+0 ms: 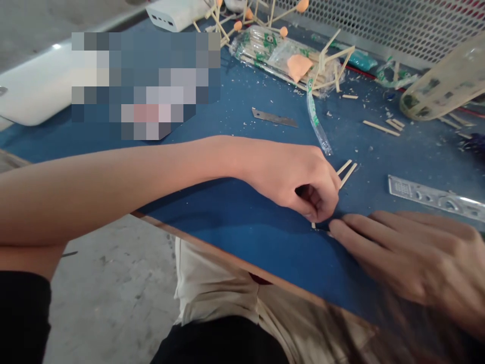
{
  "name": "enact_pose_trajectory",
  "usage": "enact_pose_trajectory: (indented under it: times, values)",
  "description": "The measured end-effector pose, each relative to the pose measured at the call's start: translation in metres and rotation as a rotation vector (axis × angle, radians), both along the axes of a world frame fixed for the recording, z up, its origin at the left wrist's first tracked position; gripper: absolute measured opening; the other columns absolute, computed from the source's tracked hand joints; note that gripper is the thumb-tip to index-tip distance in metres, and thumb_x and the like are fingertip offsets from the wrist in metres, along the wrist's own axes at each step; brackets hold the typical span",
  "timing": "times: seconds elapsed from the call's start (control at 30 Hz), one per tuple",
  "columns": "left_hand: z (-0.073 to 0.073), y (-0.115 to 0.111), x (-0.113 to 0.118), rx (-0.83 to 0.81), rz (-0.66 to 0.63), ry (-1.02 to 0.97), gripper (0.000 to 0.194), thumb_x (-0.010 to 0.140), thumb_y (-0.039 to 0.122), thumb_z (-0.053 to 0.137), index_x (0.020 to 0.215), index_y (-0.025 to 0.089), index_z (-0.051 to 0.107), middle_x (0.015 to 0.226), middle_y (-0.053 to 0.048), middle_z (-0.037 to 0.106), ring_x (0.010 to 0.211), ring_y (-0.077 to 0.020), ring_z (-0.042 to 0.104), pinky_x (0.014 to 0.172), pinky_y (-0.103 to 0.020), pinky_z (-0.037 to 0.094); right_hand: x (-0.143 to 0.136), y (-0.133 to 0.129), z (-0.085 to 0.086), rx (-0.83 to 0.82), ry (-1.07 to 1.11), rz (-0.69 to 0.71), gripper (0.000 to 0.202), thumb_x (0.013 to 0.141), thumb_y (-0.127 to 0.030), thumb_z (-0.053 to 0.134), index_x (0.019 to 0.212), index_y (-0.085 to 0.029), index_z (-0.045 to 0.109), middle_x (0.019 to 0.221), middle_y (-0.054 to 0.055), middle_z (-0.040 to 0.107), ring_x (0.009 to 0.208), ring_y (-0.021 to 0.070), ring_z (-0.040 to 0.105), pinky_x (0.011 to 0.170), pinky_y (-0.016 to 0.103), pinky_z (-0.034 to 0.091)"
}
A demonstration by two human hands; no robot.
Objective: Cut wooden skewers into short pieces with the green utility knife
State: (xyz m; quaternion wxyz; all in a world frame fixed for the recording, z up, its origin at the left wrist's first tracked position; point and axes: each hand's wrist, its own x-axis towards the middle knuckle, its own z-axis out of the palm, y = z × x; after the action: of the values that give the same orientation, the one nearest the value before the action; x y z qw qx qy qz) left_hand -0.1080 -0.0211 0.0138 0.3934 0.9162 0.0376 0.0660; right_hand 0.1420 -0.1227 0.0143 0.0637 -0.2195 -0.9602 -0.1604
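Note:
My left hand (303,177) is closed in a pinch over the blue tabletop. Thin wooden sticks (348,175) stick out past its knuckles, and a short stick end (313,225) shows under its fingertips. How the sticks sit inside the fingers is hidden. Close by on the right is my right hand (413,247), partly blurred, its fingers together and pointing at the left fingertips. A small dark sliver shows at its index fingertip; what it grips, if anything, I cannot make out. A loose metal blade (275,117) lies beyond my left wrist.
A clear plastic ruler (435,194) lies beyond my right hand. Further back are a wrapped bundle of sticks (261,48), an orange lump (299,67), a plastic bottle (447,81), a white power strip (176,12) and stick scraps (381,128). A perforated metal panel (379,30) borders the back.

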Motion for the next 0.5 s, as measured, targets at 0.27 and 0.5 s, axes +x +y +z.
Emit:
enact_pose_trajectory:
  times: [0.27,0.5]
  values:
    - [0.0036,-0.0024,0.0024,-0.099,0.053,-0.012,0.020,0.085,0.011,0.071,0.071,0.025,0.076,0.099,0.002,0.077,0.084,-0.0138,0.071,0.078,-0.022,0.054,-0.0008,0.0015,-0.0006,0.006,0.054,0.058,0.028,0.099,-0.012,0.040,0.110,-0.021,0.064,0.091,-0.001,0.078,0.066,0.0181,0.065,0.059,0.040,0.039]
    - [0.0015,-0.0018,0.0013,-0.058,0.036,0.047,0.018,0.091,0.018,0.066,0.079,0.026,0.077,0.106,0.001,0.076,0.091,-0.0144,0.070,0.084,-0.022,0.053,-0.0055,-0.0007,0.0010,0.001,0.042,0.034,0.034,0.096,-0.007,0.038,0.110,-0.021,0.065,0.095,-0.001,0.079,0.068,0.0178,0.066,0.060,0.038,0.041]
